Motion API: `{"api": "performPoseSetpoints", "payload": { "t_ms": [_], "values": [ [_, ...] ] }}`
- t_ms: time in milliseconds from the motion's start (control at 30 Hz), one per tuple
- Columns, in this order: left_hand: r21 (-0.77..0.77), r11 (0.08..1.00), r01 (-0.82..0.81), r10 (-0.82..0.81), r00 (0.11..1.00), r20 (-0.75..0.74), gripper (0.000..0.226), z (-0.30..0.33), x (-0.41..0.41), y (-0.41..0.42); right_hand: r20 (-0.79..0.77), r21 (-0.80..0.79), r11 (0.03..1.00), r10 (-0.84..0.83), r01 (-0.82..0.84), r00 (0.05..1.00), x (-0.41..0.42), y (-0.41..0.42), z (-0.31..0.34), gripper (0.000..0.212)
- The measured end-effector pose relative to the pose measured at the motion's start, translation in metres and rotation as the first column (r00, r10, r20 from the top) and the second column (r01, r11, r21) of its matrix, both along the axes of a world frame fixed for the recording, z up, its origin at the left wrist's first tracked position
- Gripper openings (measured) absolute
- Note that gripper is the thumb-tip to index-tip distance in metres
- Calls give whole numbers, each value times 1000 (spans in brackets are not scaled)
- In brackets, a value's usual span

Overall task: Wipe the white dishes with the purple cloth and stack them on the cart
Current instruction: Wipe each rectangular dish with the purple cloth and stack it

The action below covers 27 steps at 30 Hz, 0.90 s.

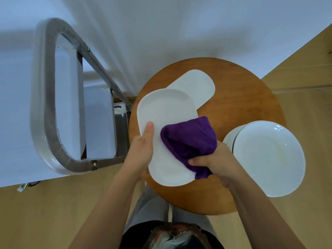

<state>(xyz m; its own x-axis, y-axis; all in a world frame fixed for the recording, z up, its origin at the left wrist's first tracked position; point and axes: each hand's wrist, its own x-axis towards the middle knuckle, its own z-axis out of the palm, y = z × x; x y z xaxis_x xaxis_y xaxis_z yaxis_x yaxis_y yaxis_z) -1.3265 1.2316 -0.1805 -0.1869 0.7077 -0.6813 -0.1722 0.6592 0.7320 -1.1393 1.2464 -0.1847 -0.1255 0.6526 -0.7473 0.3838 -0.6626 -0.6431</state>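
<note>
Nearest the camera, the person's two bare forearms reached forward over grey trouser legs and a pale wood floor (36,212). The left hand (142,150) gripped the near-left edge of an oblong white dish (161,112), thumb laid flat on its rim and fingers hidden beneath it, holding it tilted above the worktop (251,97), a small round wooden one. The right hand (213,160) clutched the purple cloth (188,141), bunched and pressed against the right half of that dish. Just beside this hand, on the right of the worktop, stood a stack of round white dishes (269,157), its top one overhanging the edge. Farther back a second oblong white dish (195,85) lay flat on the worktop, partly hidden by the held one. To the left stood the cart (46,105), with a metal tube handle and two pale rectangular things, blurred, inside its frame. Beyond everything rose a plain white wall (179,24).
</note>
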Motion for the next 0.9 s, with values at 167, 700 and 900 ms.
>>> {"api": "performPoseSetpoints", "payload": {
  "t_ms": [167,700,900],
  "values": [
    [53,956,288,-288,958,-7,48,7,-7,7,-101,-23,997,-76,74,992,2,-1,-3,62],
    [-40,742,670,-664,741,100,46,25,-21,9,-260,-14,923,-376,385,890,3,25,-4,44],
    [67,996,-62,25,892,452,77,10,-21,-9,-227,78,624,-748,777,624,-14,36,-2,43]
  ]
}}
